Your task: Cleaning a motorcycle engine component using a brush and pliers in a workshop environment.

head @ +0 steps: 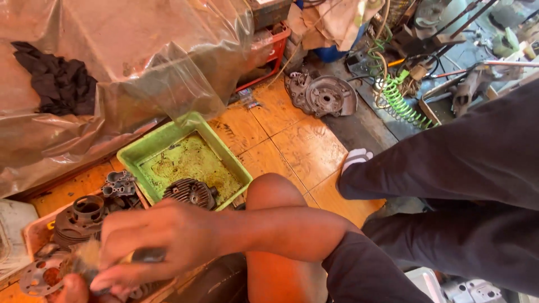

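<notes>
My right hand (pixel 163 238) reaches across my knee (pixel 275 196) to the lower left and is closed round a brush with a dark handle (pixel 149 255); its worn bristles (pixel 84 259) point left. Only the fingertips of my left hand (pixel 73 289) show at the bottom edge, just under the bristles, and what they hold is hidden. Around the hands lie greasy metal engine parts: a round finned part (pixel 84 216), a perforated disc (pixel 39 276) and a small cast piece (pixel 119 183). A finned cylinder head (pixel 191 193) rests in a dirty green tray (pixel 135 157).
A crumpled clear plastic sheet (pixel 146 62) with a black cloth (pixel 59 78) fills the upper left. On the orange tiled floor lie an engine cover (pixel 325 95), a green coiled hose (pixel 398 98) and a red crate (pixel 275 47). A dark-trousered leg (pixel 477 168) with a white sock (pixel 356 158) is at right.
</notes>
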